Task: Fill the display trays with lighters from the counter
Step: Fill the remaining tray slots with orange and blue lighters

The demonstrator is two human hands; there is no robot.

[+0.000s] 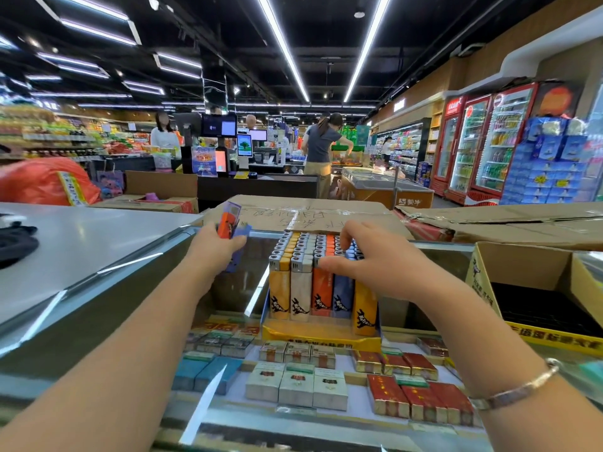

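A yellow-and-blue display tray stands on the glass counter, packed with upright lighters in yellow, white, orange and blue. My left hand grips a small bunch of loose lighters, orange and purple, just left of the tray. My right hand rests on the tops of the lighters at the tray's right side, fingers curled and pinching one lighter head. A second display tray, yellow cardboard with a dark inside, stands at the right; no lighters show in it.
Cigarette packs lie under the glass counter top. Flat cardboard boxes sit behind the tray. A white counter with a dark cloth is at the left. Checkout stations, people and drink fridges fill the shop beyond.
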